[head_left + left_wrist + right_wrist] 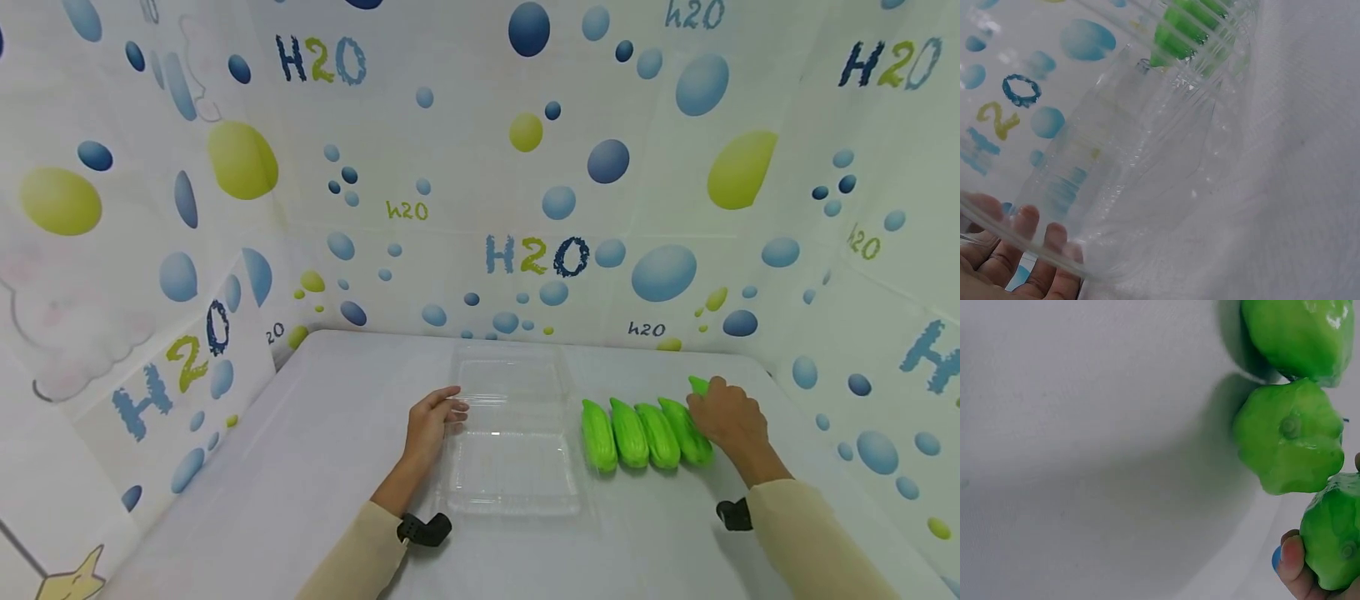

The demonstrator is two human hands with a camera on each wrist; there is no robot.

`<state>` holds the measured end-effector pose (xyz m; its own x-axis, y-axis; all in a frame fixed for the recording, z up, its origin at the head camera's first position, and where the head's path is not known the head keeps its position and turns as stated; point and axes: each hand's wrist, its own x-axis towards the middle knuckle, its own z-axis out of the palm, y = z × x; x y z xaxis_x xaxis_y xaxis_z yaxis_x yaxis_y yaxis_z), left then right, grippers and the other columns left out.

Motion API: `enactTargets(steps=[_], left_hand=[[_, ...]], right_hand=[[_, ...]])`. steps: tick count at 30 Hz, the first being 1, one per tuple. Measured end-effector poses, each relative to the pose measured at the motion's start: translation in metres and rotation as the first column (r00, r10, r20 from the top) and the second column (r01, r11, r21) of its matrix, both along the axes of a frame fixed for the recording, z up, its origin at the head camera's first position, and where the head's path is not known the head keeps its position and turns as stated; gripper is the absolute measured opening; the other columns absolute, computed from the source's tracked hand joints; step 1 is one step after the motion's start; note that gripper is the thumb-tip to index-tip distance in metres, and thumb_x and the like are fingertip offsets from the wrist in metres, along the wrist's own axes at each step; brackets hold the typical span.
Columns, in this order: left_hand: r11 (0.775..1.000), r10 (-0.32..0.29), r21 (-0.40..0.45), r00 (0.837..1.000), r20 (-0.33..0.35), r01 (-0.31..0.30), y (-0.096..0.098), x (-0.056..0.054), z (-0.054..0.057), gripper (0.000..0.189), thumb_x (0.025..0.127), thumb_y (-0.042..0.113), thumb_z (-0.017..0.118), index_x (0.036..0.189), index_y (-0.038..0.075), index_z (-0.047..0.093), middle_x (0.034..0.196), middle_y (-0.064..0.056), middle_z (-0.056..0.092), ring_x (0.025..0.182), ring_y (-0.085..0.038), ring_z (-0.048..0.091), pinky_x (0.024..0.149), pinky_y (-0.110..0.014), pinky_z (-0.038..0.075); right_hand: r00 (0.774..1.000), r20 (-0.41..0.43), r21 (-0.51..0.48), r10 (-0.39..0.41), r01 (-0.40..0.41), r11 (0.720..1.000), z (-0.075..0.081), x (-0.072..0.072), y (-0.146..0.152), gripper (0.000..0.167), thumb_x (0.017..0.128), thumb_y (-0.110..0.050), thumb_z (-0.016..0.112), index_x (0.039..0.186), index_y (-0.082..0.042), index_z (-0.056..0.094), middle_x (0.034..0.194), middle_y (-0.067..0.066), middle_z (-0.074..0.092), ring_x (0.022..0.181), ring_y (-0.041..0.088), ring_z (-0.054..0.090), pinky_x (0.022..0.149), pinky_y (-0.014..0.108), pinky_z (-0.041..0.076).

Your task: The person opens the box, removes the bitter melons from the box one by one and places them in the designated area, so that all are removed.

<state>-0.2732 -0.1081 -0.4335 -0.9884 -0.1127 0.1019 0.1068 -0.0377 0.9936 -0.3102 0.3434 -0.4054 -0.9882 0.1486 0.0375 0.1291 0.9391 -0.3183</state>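
Observation:
A clear plastic clamshell box [513, 471] lies unfolded on the table, its lid half away from me. My left hand [433, 425] is at the box's left edge. In the left wrist view its fingers [1054, 256] show loosely bent by the clear rim; firm contact is hard to judge. My right hand [729, 421] grips a green ridged gourd [1335, 540] at the right end of a row; its green tip [698, 385] pokes out past the fingers. Several similar gourds [630, 433] lie side by side between the box and that hand.
A white cloth covers the table [300, 467]. Behind it and at both sides hang white sheets [465, 167] printed with blue and green bubbles. Dark wrist cameras [425, 530] sit on both arms.

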Motion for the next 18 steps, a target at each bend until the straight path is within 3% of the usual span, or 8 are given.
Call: enactTargets(steps=[8,18], left_hand=[[1.0,0.002,0.003,1.0,0.002,-0.002,-0.001,0.001,0.0,0.037,0.099,-0.001,0.043,0.131,-0.01,0.059,0.11,-0.032,0.068,0.109,-0.049,0.065,0.092,-0.052,0.056],[1.0,-0.009,0.0,1.0,0.005,0.009,-0.001,0.002,0.001,0.039,0.097,-0.003,0.042,0.131,-0.01,0.059,0.112,-0.031,0.068,0.11,-0.048,0.065,0.092,-0.052,0.056]], right_hand=[[0.999,0.016,0.035,0.028,-0.029,0.999,-0.005,-0.001,0.006,0.06,0.1,-0.033,0.042,0.127,0.021,0.043,0.104,0.037,0.057,0.08,0.044,0.059,0.063,0.052,0.05],[0.999,0.036,0.03,0.032,-0.033,0.999,-0.016,-0.002,0.016,0.068,0.104,-0.039,0.037,0.141,0.017,0.033,0.129,0.042,0.046,0.107,0.061,0.052,0.08,0.068,0.047]])
